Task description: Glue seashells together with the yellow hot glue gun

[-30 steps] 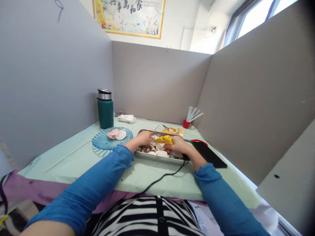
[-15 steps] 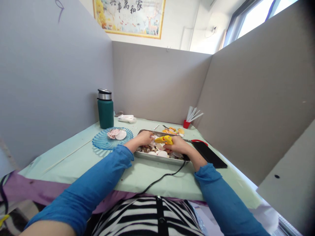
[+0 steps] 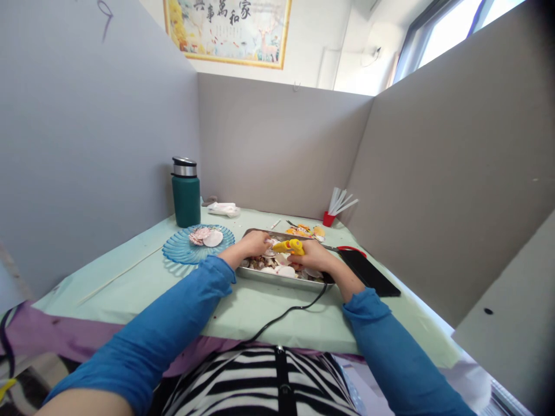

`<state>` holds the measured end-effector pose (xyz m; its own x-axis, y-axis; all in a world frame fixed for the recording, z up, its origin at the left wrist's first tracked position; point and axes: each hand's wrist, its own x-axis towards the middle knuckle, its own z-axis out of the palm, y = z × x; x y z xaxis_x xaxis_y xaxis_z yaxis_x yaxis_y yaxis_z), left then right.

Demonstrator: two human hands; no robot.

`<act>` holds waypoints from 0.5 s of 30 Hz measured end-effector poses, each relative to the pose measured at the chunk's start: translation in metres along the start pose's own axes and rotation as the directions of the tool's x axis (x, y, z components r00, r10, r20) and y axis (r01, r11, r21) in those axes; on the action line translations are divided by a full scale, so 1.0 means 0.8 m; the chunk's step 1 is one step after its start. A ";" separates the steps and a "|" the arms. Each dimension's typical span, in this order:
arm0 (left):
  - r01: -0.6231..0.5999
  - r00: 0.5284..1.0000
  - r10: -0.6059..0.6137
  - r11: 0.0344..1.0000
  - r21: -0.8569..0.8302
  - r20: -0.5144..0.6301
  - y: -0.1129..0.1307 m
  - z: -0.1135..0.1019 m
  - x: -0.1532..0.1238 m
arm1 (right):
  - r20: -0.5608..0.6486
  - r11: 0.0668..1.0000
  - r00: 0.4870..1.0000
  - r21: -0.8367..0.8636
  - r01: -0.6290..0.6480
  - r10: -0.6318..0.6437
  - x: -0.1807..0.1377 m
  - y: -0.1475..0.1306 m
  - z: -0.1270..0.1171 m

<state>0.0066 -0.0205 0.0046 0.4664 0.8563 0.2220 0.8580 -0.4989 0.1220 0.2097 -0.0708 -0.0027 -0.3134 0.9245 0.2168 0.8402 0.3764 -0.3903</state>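
My right hand (image 3: 315, 257) is wrapped round a yellow glue gun (image 3: 289, 246) whose nozzle points left, over a metal tray (image 3: 277, 279) filled with seashells (image 3: 277, 266). Its black cord (image 3: 281, 315) runs back toward my body. My left hand (image 3: 254, 243) is closed in a pinch over the tray's left part, right at the nozzle tip; what it holds is a small pale shell, barely visible.
A blue glass plate (image 3: 177, 252) with a few shells sits left of the tray, a green flask (image 3: 185, 192) behind it. A black phone (image 3: 368, 273), red-handled scissors (image 3: 350, 249), a red cup of glue sticks (image 3: 330, 215) stand right. Grey partition walls enclose the table.
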 end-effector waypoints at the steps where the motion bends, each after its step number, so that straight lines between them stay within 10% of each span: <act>1: 0.000 1.000 0.000 1.000 0.000 -0.001 0.000 0.000 0.000 | -0.001 1.000 1.000 -0.003 0.000 0.000 0.000 0.000 0.000; 15: -0.004 1.000 0.004 1.000 0.000 -0.002 0.002 -0.002 -0.002 | 0.001 1.000 1.000 -0.021 0.006 -0.006 0.000 -0.001 -0.001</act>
<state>0.0068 -0.0228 0.0059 0.4693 0.8539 0.2249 0.8561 -0.5024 0.1213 0.2094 -0.0708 -0.0016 -0.3185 0.9224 0.2185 0.8476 0.3803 -0.3699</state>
